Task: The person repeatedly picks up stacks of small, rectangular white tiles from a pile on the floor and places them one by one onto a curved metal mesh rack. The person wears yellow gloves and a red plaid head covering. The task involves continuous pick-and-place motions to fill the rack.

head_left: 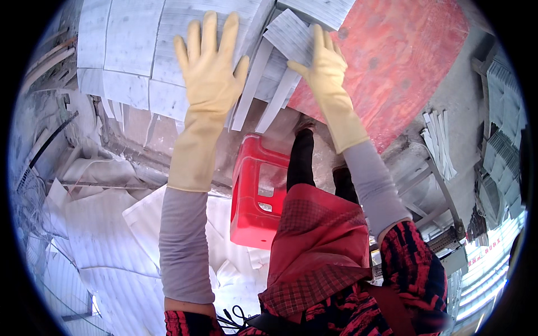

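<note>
Both my hands wear pale yellow rubber gloves. My left hand (213,78) is open, fingers spread, over a stack of grey-white veined stone tiles (129,39) at the far left. Beside it, a separate grey streaked tile (287,35) lies tilted across the narrow gap right of the stack. My right hand (325,64) is at that tile's right edge, fingers stretched out and thumb pointing left near its lower corner. Whether it presses on the tile I cannot tell. Pale narrow strips (278,101) stick out toward me below the tile.
A red mottled board (392,61) spreads to the right of my right hand. A red plastic stool (246,193) stands near my legs. White sheets (112,229) cover the lower left. Thin white strips (440,143) and stacked grey pieces (501,151) are at the right.
</note>
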Demonstrator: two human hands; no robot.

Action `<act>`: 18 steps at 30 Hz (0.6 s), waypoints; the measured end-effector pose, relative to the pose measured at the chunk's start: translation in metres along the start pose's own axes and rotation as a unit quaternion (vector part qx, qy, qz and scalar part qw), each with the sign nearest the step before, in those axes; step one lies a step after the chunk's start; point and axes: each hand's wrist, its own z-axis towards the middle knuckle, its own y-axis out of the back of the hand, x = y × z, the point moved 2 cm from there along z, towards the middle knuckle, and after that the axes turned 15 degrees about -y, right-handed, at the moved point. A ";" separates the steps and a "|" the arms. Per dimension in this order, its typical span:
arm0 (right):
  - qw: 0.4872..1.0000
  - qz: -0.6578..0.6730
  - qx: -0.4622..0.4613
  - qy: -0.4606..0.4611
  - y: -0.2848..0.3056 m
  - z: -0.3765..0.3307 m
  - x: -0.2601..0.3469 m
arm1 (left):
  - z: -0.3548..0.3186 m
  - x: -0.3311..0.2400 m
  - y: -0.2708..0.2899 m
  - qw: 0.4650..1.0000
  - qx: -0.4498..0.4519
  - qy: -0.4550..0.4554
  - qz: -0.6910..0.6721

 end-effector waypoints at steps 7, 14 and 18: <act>0.990 -0.141 0.022 0.016 -0.014 0.012 0.022 | -0.016 0.026 0.020 0.998 0.036 0.009 0.050; 0.989 -0.107 0.102 0.005 -0.012 0.005 0.010 | -0.025 0.023 0.027 0.996 0.060 0.001 0.065; 0.989 -0.105 0.100 0.010 -0.009 -0.012 -0.003 | -0.025 0.025 0.030 0.996 0.064 0.003 0.065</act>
